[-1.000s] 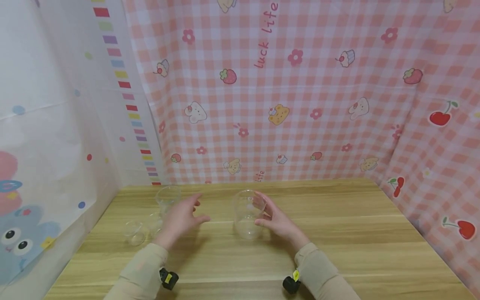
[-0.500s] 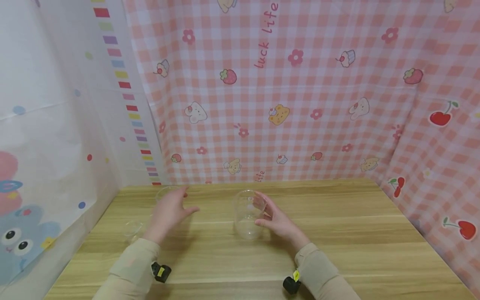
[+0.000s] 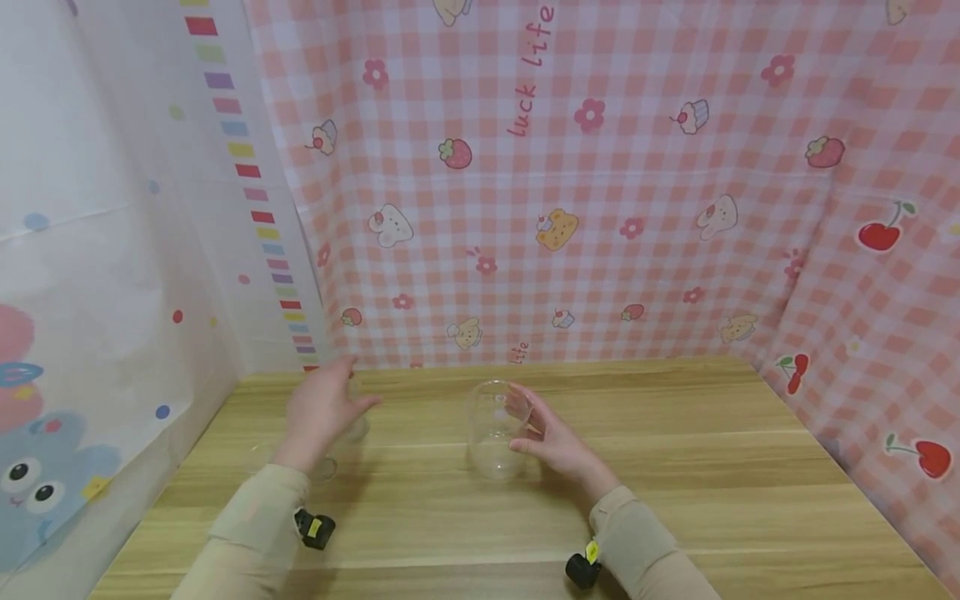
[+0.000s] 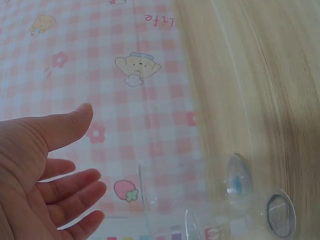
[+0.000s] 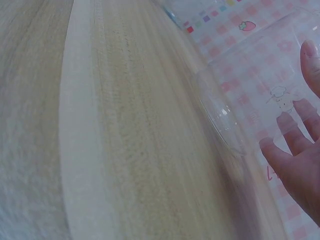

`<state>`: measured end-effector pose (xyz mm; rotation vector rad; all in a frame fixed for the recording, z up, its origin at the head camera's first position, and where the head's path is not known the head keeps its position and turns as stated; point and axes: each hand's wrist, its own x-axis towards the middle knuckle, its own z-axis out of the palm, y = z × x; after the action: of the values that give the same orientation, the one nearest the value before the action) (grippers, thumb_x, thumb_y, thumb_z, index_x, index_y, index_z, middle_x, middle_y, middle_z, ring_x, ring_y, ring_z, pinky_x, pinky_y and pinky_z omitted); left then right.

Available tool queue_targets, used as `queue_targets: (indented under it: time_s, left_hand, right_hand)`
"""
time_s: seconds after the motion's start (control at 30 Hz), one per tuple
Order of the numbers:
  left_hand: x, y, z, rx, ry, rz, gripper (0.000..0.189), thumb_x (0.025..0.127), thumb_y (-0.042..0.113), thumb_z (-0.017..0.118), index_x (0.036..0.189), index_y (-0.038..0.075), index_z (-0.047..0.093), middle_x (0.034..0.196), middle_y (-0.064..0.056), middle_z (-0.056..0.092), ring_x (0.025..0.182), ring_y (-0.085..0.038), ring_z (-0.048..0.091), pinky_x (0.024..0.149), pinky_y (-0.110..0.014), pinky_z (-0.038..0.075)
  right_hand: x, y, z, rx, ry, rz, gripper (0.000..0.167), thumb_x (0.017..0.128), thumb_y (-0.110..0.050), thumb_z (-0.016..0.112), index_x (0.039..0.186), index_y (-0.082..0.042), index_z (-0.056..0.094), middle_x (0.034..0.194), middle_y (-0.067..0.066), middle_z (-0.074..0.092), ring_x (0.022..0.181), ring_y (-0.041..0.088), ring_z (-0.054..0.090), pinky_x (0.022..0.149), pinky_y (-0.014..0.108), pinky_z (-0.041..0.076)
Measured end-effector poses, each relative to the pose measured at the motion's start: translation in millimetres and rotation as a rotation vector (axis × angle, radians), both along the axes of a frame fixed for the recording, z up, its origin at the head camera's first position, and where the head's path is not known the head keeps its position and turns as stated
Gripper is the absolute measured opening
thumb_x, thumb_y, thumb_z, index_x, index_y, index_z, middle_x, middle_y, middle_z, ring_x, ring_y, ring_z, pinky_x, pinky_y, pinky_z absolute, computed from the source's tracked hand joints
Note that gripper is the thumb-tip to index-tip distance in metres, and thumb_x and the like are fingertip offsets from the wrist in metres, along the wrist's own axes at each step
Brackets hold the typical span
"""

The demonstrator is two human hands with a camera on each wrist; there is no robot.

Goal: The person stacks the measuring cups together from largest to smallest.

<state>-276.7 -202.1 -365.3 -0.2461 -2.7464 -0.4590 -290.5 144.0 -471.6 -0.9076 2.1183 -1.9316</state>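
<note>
A large clear cup point(image 3: 491, 446) stands upright near the middle of the table. My right hand point(image 3: 561, 443) holds it from the right side, thumb in front and fingers around the back. The right wrist view shows the fingers point(image 5: 294, 132) against the clear wall of this cup point(image 5: 235, 90). Over the table's left part, my left hand point(image 3: 318, 412) is raised with thumb spread from relaxed fingers and nothing in its grasp. Behind it, partly hidden, is another clear cup point(image 3: 357, 427). Smaller clear cups point(image 3: 327, 469) stand below its wrist; one point(image 4: 280, 217) shows beside a taller cup point(image 4: 172, 195) in the left wrist view.
The wood-grain table point(image 3: 675, 467) meets a pink checked cloth point(image 3: 600, 275) at its back edge. A white cloth point(image 3: 97, 267) with coloured dots hangs on the left. Black wrist cameras point(image 3: 315, 528) are strapped at both sleeves.
My left hand has moved left and away from me, now covering much of the clear cups there. The right hand and the large cup have stayed in place.
</note>
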Motion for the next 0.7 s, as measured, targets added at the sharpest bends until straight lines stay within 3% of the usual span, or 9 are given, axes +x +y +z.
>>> queue_targets:
  time_s: [0.4,0.7]
  left_hand:
    - [-8.9,-8.3,-5.3,0.027,0.062,0.077,0.068,0.081,0.035,0.082,0.129,-0.002,0.053,0.104,-0.023,0.066,0.084,-0.039,0.065,0.059,-0.048,0.053]
    - [-15.3,-12.6,-5.0,0.048,-0.013,0.121,0.07,0.083,0.044,0.078,0.13,-0.003,0.054,0.111,-0.026,0.064,0.096,-0.043,0.062,0.065,-0.053,0.054]
  right_hand:
    - [0.6,-0.1,0.1,-0.001,0.0,0.001,0.085,0.088,0.012,0.064,0.157,-0.005,0.017,0.157,0.027,0.025,0.143,0.043,0.025,0.113,0.059,0.026]
    - [0.2,-0.5,-0.1,0.009,0.013,-0.006,0.084,0.088,0.013,0.063,0.157,-0.005,0.017,0.156,0.027,0.025,0.143,0.043,0.026,0.112,0.059,0.027]
